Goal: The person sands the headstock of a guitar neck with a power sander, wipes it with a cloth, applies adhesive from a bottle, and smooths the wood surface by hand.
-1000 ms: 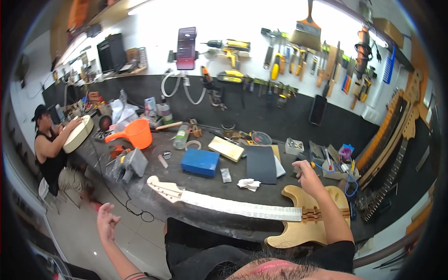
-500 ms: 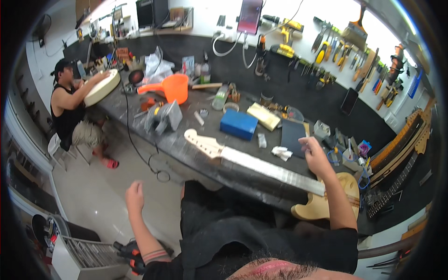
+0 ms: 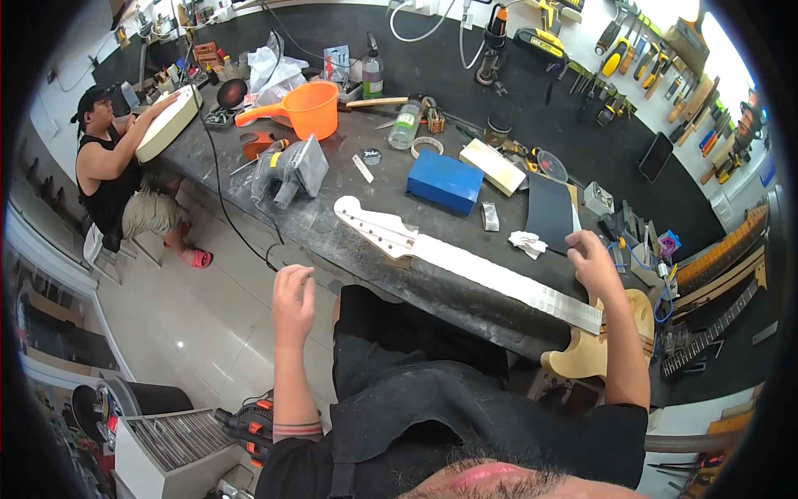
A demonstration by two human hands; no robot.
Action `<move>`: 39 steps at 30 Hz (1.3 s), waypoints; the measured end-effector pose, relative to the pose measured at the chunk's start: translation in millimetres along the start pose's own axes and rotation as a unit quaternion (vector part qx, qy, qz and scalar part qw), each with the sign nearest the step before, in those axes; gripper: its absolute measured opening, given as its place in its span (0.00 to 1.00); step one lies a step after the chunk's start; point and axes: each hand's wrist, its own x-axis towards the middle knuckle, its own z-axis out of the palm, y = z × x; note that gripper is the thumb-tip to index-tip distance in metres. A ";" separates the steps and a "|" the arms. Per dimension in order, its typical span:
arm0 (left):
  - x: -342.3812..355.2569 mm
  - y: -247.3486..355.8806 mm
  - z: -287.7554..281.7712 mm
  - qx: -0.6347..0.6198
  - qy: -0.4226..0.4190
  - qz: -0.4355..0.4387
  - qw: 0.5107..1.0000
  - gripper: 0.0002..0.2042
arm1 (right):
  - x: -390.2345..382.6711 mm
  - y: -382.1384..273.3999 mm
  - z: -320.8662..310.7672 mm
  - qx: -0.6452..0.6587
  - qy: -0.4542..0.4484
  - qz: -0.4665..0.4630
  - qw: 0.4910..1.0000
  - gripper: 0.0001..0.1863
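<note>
An electric guitar lies along the front of the bench: a pale neck (image 3: pixel 511 279) with a bare headstock (image 3: pixel 374 226), and a natural-wood body (image 3: pixel 573 356) at the right, partly behind my right forearm. Silvery tape or metal seems to cover the fretboard. Over the floor, just off the bench's front edge, my left hand (image 3: pixel 293 303) is raised, thumb apart from the fingers, holding nothing. My right hand (image 3: pixel 592 262) hovers above the neck's body end with loosely bent, parted fingers and nothing in them. Near it are a crumpled white tissue (image 3: pixel 528 243) and a dark sheet (image 3: pixel 550 212).
Beyond the neck sit a blue block (image 3: pixel 445 183), a cream block (image 3: pixel 492 166), a spray bottle (image 3: pixel 372 71) and an orange dipper (image 3: pixel 312 111). A grey power tool (image 3: pixel 291 170) stands left of the headstock. A black cable (image 3: pixel 218 170) hangs off the bench. A seated person (image 3: pixel 116 162) handles a pale guitar body.
My left hand has come up and right toward the bench, its fingers loosening. My right hand stays over the neck's body end. The view has tilted down somewhat.
</note>
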 end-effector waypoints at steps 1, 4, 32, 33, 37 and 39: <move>2.9 1.6 6.2 -0.002 -0.016 0.002 1.000 0.08 | 9.9 15.2 0.2 0.014 0.004 0.032 0.999 0.15; 14.8 10.8 27.3 -0.030 -0.041 -0.004 0.999 0.06 | 46.1 67.4 -0.3 0.003 0.055 0.083 0.995 0.17; 37.0 -5.1 87.9 0.089 -0.052 -0.047 0.994 0.04 | 152.4 -9.1 -44.4 -0.167 0.319 -0.254 0.898 0.17; 37.2 -9.0 88.4 0.087 -0.057 -0.041 0.994 0.04 | 155.9 -9.5 -41.1 -0.169 0.323 -0.248 0.898 0.17; 36.7 -16.3 84.9 0.094 -0.068 -0.073 0.991 0.08 | 166.1 24.8 -7.3 -0.137 0.021 -0.266 0.954 0.17; 34.0 -15.1 87.6 0.072 -0.042 -0.055 0.995 0.09 | 171.6 45.2 -8.9 -0.086 -0.049 -0.188 0.977 0.17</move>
